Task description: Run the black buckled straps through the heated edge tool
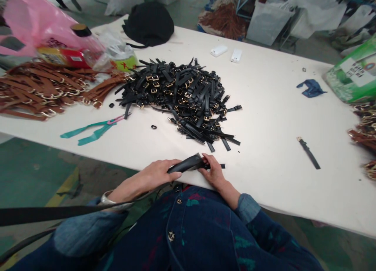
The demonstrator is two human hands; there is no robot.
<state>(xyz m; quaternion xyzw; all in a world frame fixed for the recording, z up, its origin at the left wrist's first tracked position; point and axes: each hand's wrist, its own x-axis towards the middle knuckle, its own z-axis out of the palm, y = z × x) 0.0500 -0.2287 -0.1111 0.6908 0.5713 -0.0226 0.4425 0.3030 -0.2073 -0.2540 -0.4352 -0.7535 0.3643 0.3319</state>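
My left hand (157, 175) is closed around a wide black strap (188, 163), its thumb on the near side and fingers behind. At the strap's right end my right hand (214, 172) pinches with bent fingers, and a short narrow black strap (222, 166) sticks out past them. How the two pieces join is hidden by the fingers. Both hands are at the table's front edge. Beyond them lies a heap of short black buckle straps (188, 94) with gold buckles. A long black band (44, 214) runs in from the left, over my left forearm.
Green-handled thread snips (94, 131) and brown buckle straps (38, 86) lie left on the white table (264, 106). A single black buckle strap (308, 152), a dark blue scrap (311, 88) and a green bag (355, 73) are right. A black cap (151, 23) lies at the back.
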